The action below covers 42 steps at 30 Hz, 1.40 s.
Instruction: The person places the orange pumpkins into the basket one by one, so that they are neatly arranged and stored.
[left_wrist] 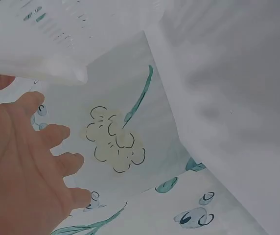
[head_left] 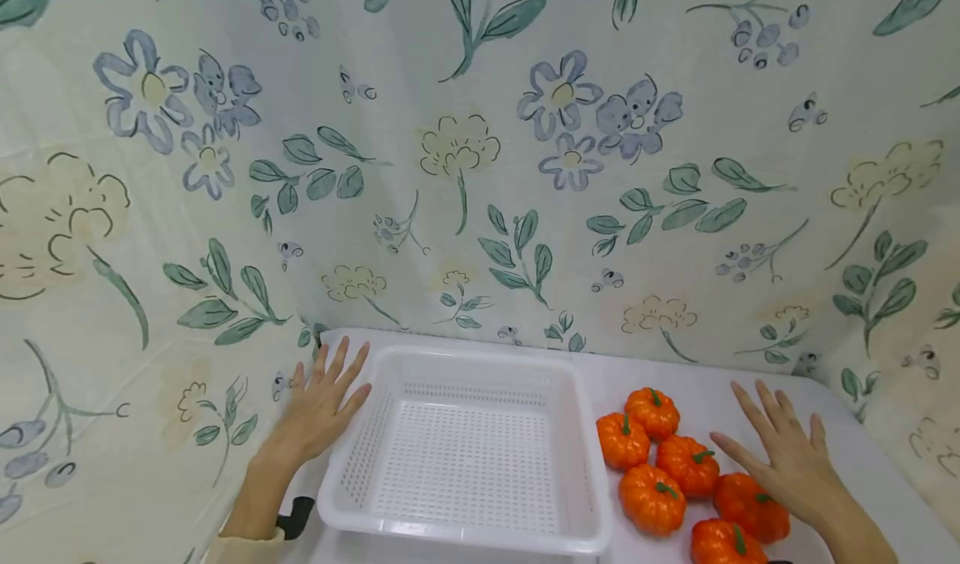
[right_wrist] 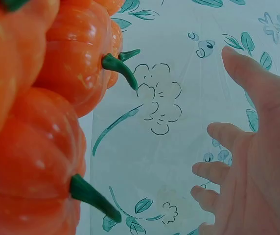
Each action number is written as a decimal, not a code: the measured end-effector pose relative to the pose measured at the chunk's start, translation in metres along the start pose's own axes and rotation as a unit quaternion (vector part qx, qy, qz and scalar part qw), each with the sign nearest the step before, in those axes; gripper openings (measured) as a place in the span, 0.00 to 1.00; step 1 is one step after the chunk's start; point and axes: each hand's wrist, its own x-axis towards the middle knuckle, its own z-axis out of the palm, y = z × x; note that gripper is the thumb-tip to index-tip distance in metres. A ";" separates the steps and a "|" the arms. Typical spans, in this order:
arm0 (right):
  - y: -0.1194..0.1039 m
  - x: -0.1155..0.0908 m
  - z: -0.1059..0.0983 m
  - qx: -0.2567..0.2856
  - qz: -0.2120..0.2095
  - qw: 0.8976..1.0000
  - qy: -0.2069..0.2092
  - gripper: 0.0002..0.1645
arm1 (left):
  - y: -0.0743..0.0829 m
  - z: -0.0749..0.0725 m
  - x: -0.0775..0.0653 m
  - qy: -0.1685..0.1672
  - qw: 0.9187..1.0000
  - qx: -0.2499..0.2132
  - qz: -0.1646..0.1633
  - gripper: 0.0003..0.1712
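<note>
white basket [head_left: 465, 456] (perforated), orange pumpkins [head_left: 649, 504] outside

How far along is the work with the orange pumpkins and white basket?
Done: apparently nothing yet, if the pumpkins are meant for the basket; none lies inside it.
In hand: nothing; the left hand is open beside the basket, the right hand open beside the pumpkins.
Left: probably all six visible pumpkins, on the table.

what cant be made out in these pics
Lowest pumpkin: head view, cut off by the bottom edge.
Upper-left pumpkin: right wrist view, cut off by the left and top edges.
Whatever is beneath the white basket: head view, hidden by it.
Left hand: left wrist view, palm cut off by left edge.
</note>
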 end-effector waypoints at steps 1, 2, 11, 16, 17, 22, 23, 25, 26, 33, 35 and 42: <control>0.000 0.000 0.000 0.003 0.000 1.000 -0.003 0.61 | 0.000 0.001 0.000 -0.001 1.000 -0.003 0.001 0.40; 0.000 0.000 0.000 0.003 0.002 1.000 -0.004 0.61 | 0.001 0.002 0.000 -0.002 1.000 -0.008 0.003 0.39; 0.008 -0.008 0.000 0.005 -0.001 1.000 -0.015 0.59 | 0.003 0.015 -0.005 -0.045 0.994 -0.097 0.008 0.38; 0.013 -0.011 0.001 0.002 0.003 1.000 -0.024 0.60 | 0.000 0.015 -0.010 -0.059 0.990 -0.128 0.001 0.37; 0.015 -0.012 0.001 0.002 0.004 1.000 -0.025 0.60 | 0.000 0.015 -0.011 -0.062 0.989 -0.135 0.001 0.37; 0.023 -0.018 0.003 0.004 0.032 0.999 -0.042 0.62 | -0.004 0.013 -0.014 -0.079 0.982 -0.174 -0.007 0.36; 0.025 -0.019 0.004 0.004 0.038 0.998 -0.045 0.62 | -0.005 0.013 -0.015 -0.083 0.980 -0.181 -0.010 0.37; 0.029 -0.022 0.005 0.009 0.049 0.997 -0.051 0.63 | -0.005 0.013 -0.015 -0.091 0.977 -0.193 -0.016 0.37; 0.031 -0.023 0.006 0.013 0.054 0.997 -0.055 0.63 | -0.006 0.013 -0.016 -0.095 0.975 -0.199 -0.019 0.37; 0.045 -0.032 0.011 0.063 0.086 0.990 -0.088 0.62 | -0.006 0.013 -0.015 -0.117 0.964 -0.238 -0.023 0.38; 0.049 -0.035 0.012 0.073 0.093 0.988 -0.098 0.62 | -0.006 0.014 -0.014 -0.122 0.960 -0.252 -0.023 0.38; 0.058 -0.048 0.014 0.135 0.113 0.968 -0.181 0.60 | -0.006 0.022 -0.019 -0.130 0.945 -0.297 -0.035 0.36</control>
